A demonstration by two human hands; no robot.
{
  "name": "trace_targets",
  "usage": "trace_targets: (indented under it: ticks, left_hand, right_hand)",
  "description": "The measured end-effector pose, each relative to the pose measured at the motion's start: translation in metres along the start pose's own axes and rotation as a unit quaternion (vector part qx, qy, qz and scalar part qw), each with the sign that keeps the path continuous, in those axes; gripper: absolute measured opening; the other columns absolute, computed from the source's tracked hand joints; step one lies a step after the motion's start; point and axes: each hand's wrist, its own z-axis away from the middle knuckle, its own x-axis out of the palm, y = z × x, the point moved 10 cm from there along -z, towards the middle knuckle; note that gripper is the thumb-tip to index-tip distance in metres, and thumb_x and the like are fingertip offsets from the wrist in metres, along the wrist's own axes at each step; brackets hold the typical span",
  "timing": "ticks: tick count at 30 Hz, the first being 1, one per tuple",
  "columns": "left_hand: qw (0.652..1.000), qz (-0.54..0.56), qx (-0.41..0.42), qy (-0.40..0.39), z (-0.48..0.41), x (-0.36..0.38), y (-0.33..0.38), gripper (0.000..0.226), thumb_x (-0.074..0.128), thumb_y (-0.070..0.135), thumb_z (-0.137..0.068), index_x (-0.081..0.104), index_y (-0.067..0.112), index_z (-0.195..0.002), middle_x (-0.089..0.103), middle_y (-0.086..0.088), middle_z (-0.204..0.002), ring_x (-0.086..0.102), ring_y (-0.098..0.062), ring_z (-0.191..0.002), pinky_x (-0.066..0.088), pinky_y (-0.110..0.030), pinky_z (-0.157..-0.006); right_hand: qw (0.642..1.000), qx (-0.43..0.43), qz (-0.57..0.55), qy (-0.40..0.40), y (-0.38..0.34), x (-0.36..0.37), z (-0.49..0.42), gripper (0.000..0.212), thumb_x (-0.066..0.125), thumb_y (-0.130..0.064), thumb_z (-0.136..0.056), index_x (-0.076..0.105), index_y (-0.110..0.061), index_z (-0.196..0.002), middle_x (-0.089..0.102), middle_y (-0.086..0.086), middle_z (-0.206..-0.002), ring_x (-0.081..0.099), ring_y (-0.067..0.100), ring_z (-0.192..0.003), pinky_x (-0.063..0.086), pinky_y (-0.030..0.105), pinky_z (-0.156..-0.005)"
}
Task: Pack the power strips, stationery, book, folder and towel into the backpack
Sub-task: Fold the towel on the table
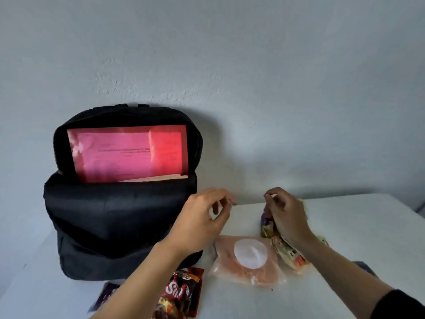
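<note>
White table (pixel 345 229): left grip (pixel 202 217) loose, empty by backpack (pixel 110 217); right grip (pixel 287 215) clamped on snack packets (pixel 267 227)

Two hands in view, both bare: left hand (pixel 202 217), right hand (pixel 287 215). Bare left forearm (pixel 142 272), uncovered right down to the lower frame edge. Bare right forearm (pixel 340 265), uncovered from the wrist up to a black sleeve (pixel 401 305) at the lower right corner. Sleeve plain and dark, with a curved cuff edge. Weave too blurred to tell.
</note>
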Motion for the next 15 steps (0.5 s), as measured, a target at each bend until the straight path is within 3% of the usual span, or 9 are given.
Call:
trace_targets:
  ticks: [3,5,7,10,12,13,15]
  left_hand:
    - [0.987,0.043,-0.136,-0.071,-0.003,0.074,-0.024,0.014,0.066,0.017,-0.096,0.071,0.029,-0.093,0.068,0.010,-0.085,0.062,-0.009,-0.074,0.051,-0.020,-0.066]
    - [0.979,0.031,-0.169,-0.109,-0.002,0.122,-0.025,0.014,0.065,0.018,-0.096,0.070,0.030,-0.091,0.067,0.012,-0.084,0.061,-0.005,-0.073,0.050,-0.018,-0.067]
    - [0.974,0.010,-0.180,-0.135,-0.003,0.161,-0.021,0.008,0.064,0.020,-0.097,0.070,0.025,-0.095,0.067,0.009,-0.090,0.061,-0.006,-0.081,0.052,-0.022,-0.075]
    - [0.965,-0.013,-0.205,-0.163,-0.009,0.218,-0.015,0.009,0.060,0.021,-0.098,0.067,0.020,-0.103,0.063,0.007,-0.095,0.060,-0.012,-0.087,0.053,-0.021,-0.076]
    - [0.961,-0.015,-0.217,-0.169,-0.013,0.247,-0.009,0.019,0.057,0.020,-0.098,0.062,0.021,-0.117,0.063,0.008,-0.106,0.060,-0.012,-0.096,0.055,-0.029,-0.087]
    - [0.959,-0.017,-0.223,-0.172,-0.014,0.260,-0.007,0.032,0.056,0.023,-0.100,0.055,0.023,-0.132,0.063,0.010,-0.119,0.060,-0.012,-0.108,0.054,-0.032,-0.097]
    - [0.950,-0.033,-0.244,-0.193,-0.010,0.276,-0.007,0.068,0.057,0.036,-0.102,0.023,0.021,-0.160,0.045,0.017,-0.145,0.048,-0.011,-0.133,0.039,-0.027,-0.113]
  right_hand:
    - [0.983,0.063,0.151,-0.086,0.069,-0.012,-0.003,0.009,0.065,-0.014,-0.095,0.066,-0.019,-0.102,0.067,-0.003,-0.073,0.061,0.012,-0.063,0.050,0.024,-0.061]
    - [0.947,0.046,0.252,-0.195,0.105,-0.004,0.009,0.026,0.066,-0.027,-0.094,0.067,-0.022,-0.119,0.068,-0.003,-0.102,0.064,0.017,-0.093,0.049,0.024,-0.079]
    - [0.930,-0.009,0.281,-0.237,0.118,0.003,0.023,0.035,0.066,-0.037,-0.095,0.066,-0.026,-0.128,0.062,-0.004,-0.123,0.055,0.021,-0.115,0.044,0.028,-0.094]
    - [0.938,-0.062,0.249,-0.235,0.126,-0.008,0.030,0.030,0.065,-0.034,-0.095,0.066,-0.026,-0.124,0.063,-0.004,-0.114,0.054,0.018,-0.110,0.044,0.028,-0.088]
    - [0.944,-0.074,0.221,-0.232,0.131,-0.023,0.030,0.025,0.066,-0.025,-0.091,0.067,-0.025,-0.117,0.063,-0.006,-0.107,0.056,0.014,-0.102,0.040,0.023,-0.081]
    - [0.949,-0.074,0.200,-0.232,0.135,-0.032,0.030,0.023,0.066,-0.021,-0.090,0.068,-0.024,-0.113,0.064,-0.007,-0.105,0.056,0.012,-0.097,0.040,0.022,-0.080]
    - [0.957,-0.077,0.156,-0.231,0.140,-0.049,0.028,0.016,0.065,-0.016,-0.090,0.069,-0.021,-0.104,0.065,-0.007,-0.100,0.059,0.011,-0.088,0.046,0.025,-0.077]
